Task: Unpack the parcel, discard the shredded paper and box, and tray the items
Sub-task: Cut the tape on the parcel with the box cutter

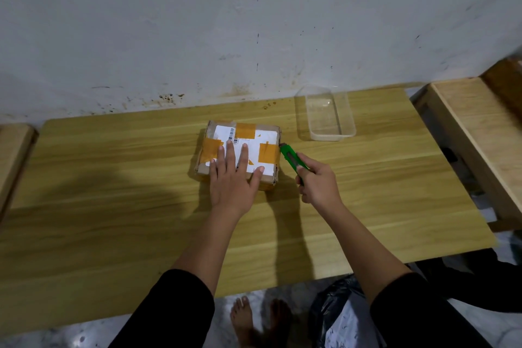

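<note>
A small cardboard parcel [261, 137] with a white label and orange-brown tape lies sealed on the wooden table [113, 192]. My left hand [233, 178] presses flat on its top with fingers spread. My right hand [317, 181] grips a green utility knife [291, 157] whose tip touches the parcel's right edge near the far corner. A clear plastic tray [329, 114] stands behind and to the right of the parcel; nothing is visible inside it.
A white wall runs along the table's far edge. A wooden bench [469, 133] stands to the right, another wooden piece [14, 155] at the left. A black plastic bag [339, 316] sits open on the floor below the table's front edge, beside bare feet.
</note>
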{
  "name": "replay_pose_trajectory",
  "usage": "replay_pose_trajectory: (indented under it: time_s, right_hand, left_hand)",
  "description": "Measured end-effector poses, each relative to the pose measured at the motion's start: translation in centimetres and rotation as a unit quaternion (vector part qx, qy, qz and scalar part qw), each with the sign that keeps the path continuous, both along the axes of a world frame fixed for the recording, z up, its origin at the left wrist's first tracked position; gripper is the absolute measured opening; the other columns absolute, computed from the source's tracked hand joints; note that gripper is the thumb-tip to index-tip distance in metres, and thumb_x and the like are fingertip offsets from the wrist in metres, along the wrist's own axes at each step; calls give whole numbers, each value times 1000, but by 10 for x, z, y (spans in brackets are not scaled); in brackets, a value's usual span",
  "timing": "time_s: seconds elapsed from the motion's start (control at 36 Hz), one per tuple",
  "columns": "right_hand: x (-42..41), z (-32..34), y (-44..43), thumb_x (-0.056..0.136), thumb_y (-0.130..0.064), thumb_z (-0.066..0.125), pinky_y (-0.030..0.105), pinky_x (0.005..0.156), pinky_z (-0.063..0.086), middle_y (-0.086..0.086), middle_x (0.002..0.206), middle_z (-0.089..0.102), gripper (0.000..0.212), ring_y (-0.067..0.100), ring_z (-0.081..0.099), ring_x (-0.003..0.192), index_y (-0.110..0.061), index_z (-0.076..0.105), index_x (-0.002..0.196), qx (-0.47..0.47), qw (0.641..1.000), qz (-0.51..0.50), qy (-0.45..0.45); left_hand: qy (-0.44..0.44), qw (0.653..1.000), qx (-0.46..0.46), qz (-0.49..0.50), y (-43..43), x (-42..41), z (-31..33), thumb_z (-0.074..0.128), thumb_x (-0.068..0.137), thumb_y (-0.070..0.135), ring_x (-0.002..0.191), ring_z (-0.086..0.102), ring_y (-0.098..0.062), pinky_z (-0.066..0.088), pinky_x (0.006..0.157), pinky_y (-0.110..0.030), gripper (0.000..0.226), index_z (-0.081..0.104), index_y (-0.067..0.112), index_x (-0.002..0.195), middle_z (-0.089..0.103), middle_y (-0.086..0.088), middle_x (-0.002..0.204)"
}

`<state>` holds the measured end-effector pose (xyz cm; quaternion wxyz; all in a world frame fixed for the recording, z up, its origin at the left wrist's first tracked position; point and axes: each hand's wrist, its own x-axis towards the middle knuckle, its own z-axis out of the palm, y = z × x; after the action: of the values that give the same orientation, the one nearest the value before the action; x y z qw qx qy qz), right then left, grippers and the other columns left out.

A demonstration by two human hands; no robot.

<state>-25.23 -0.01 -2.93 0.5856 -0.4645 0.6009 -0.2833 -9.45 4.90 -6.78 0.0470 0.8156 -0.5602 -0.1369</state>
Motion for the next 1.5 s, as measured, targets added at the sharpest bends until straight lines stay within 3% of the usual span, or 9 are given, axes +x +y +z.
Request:
replay_pose_trajectory:
  time_s: [0.33,0.58,1.0,1.5]
  right_hand:
    - [-10,8,2,95,-5,42,19,36,29,-2,59,49,40,11,38,45,-23,55,128,-11,998,44,44]
    - [-8,7,-4,94,-6,43,19,35,31,2,63,51,40,12,42,49,-21,53,130,-8,999,4,37]
    - [1,11,-12,94,-7,41,21,37,32,-10,73,44,42,12,41,47,-21,51,132,5,995,52,84]
    - [-9,16,13,93,-4,40,20,37,30,-7,65,48,42,13,39,46,-19,55,129,3,996,58,65]
  left_hand:
    - [-3,1000,-1,18,-3,-5,0,13,94,58,143,-18,-23,-9,116,-41,65,-9,28,148,-18,-4,156]
    - [-2,1000,4,22,-2,-6,2,13,94,59,143,-18,-23,-9,116,-41,66,-10,28,148,-18,-4,156]
    - [-9,1000,9,27,-2,-8,1,11,94,59,143,-20,-23,-9,117,-41,66,-12,28,147,-20,-4,156]
    - [-10,999,6,34,-4,-10,1,11,94,58,143,-18,-23,-8,116,-41,65,-10,27,148,-18,-4,156]
